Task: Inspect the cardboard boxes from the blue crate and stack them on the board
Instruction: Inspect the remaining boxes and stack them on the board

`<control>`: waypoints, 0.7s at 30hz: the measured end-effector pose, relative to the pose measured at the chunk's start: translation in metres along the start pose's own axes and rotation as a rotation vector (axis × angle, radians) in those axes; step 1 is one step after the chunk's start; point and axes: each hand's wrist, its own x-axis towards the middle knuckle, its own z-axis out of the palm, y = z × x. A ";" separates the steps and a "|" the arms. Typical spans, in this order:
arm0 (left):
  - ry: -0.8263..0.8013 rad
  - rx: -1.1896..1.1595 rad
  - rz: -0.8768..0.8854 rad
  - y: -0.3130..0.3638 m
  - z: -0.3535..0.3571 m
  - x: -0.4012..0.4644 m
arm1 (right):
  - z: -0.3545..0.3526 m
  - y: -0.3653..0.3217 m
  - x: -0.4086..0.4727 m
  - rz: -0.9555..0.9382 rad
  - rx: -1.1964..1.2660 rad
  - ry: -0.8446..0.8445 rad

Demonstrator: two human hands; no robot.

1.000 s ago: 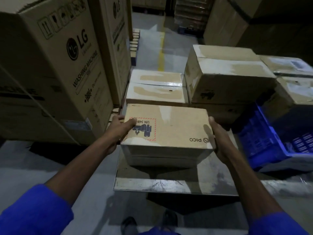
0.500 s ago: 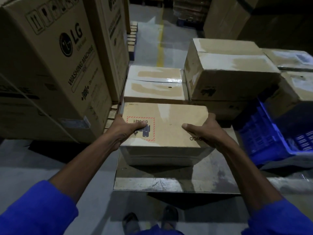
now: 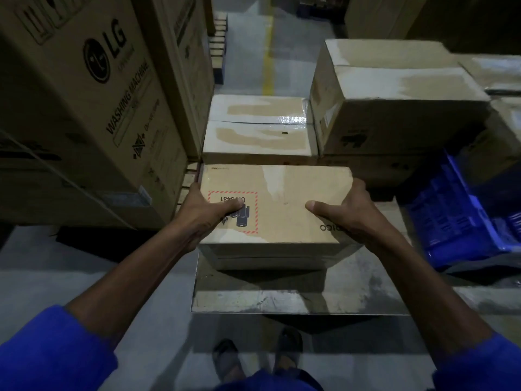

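Head view, both hands (image 3: 210, 211) (image 3: 345, 214) gripping cardboard box (image 3: 282, 210) edges, board (image 3: 296, 301) beneath

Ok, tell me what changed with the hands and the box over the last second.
The right hand shifted from the box's side edge up onto the top, thumb now lying across the lid. The left hand slid its thumb further over the red-bordered label. Both keep gripping the cardboard box, which stayed on the stack on the board. The blue crate did not move.
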 end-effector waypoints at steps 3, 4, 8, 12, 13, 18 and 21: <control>-0.003 0.026 0.005 0.006 0.002 -0.009 | -0.002 0.000 -0.003 0.005 0.017 -0.018; -0.007 0.026 0.007 0.007 0.004 -0.011 | -0.002 0.001 -0.003 0.003 0.015 -0.018; -0.005 0.034 0.019 0.004 0.006 -0.007 | 0.000 0.002 0.001 0.010 0.014 -0.013; 0.021 0.084 0.067 -0.001 0.006 -0.009 | 0.000 0.003 -0.004 -0.024 0.023 0.007; 0.027 0.094 0.088 -0.001 0.006 -0.011 | 0.000 0.004 -0.005 -0.030 0.042 0.013; 0.019 0.045 0.104 0.002 0.008 -0.021 | -0.002 0.008 -0.006 -0.044 0.169 -0.008; 0.019 0.028 0.105 0.001 0.007 -0.028 | -0.001 0.016 -0.007 -0.069 0.148 0.020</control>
